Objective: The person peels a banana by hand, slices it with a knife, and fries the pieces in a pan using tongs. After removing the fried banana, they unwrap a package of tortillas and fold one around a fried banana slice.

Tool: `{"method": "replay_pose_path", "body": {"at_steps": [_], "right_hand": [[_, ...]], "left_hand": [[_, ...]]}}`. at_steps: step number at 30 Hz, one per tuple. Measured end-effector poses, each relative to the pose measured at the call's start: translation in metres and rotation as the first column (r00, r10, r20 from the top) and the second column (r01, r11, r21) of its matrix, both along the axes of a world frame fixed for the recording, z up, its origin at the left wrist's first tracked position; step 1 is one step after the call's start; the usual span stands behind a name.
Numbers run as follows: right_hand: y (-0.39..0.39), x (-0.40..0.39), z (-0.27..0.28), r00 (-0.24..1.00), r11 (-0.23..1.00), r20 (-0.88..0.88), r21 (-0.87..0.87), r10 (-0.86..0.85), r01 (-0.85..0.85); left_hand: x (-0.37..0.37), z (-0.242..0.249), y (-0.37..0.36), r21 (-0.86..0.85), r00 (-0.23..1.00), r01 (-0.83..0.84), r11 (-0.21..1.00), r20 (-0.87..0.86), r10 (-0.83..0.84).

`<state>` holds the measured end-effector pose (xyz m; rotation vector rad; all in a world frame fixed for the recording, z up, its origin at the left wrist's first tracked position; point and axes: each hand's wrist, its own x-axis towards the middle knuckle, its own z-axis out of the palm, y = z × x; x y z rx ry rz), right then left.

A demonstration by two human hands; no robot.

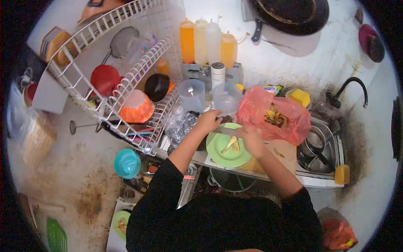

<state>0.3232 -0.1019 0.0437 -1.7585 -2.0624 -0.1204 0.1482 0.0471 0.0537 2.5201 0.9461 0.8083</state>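
Note:
A light green plate (218, 157) lies on the counter, with a few yellowish pieces (230, 144) near its middle. My right hand (252, 140), slightly blurred, is closed at the plate's right side. From it a knife (226, 131) points left, its grey blade across the plate's upper part; the handle is hidden. Above the plate's upper left edge is my left hand (208, 121), fingers bent and apart, nothing visible between them. Right behind the plate, a pink plastic bag (256, 101) lies open around brownish-yellow scraps (276, 117). A cutting board (287, 161) is partly under my right forearm.
The sink (331, 161) with a pan is at right, below a black faucet (357, 84). A white dish rack (113, 105) with bowls stands left. Two clear containers (192, 95) and sauce bottles (187, 42) are behind. A teal bowl (127, 164) sits lower left.

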Motion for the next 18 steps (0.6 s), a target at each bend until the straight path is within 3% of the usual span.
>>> {"method": "replay_pose_path", "body": {"at_steps": [2,4,6,7,8,10,14,18], "right_hand": [[0.031,-0.021,0.011,0.973,0.977,-0.200,0.196,0.119,-0.079],[0.072,-0.020,-0.004,0.979,0.986,-0.115,-0.045,-0.167,0.163],[0.082,-0.025,0.017,0.765,0.902,-0.478,-0.220,-0.431,0.371],[0.085,-0.029,0.028,0.577,0.841,-0.619,-0.314,-0.533,0.441],[0.096,-0.022,0.020,0.548,0.819,-0.613,-0.366,-0.570,0.442],[0.114,-0.005,-0.012,0.639,0.833,-0.534,-0.376,-0.553,0.406],[0.148,0.030,-0.082,0.886,0.938,-0.333,-0.233,-0.324,0.255],[0.142,0.019,-0.062,0.974,0.995,-0.205,-0.015,-0.097,0.096]], "left_hand": [[0.010,0.007,0.004,-0.092,0.999,-0.001,0.996,0.037,0.005],[0.007,0.008,0.001,-0.157,0.980,-0.002,0.988,0.196,0.033],[-0.008,0.015,-0.013,-0.235,0.954,-0.005,0.972,0.290,0.075],[-0.016,0.007,-0.015,-0.246,0.933,0.039,0.968,0.355,0.053],[-0.025,-0.003,-0.017,-0.256,0.909,0.077,0.964,0.416,0.037],[-0.042,-0.014,-0.025,-0.289,0.876,0.124,0.949,0.481,0.032],[-0.072,-0.004,-0.052,-0.345,0.884,0.118,0.931,0.463,0.059],[-0.091,0.005,-0.067,-0.335,0.900,0.082,0.938,0.430,0.075]]}}
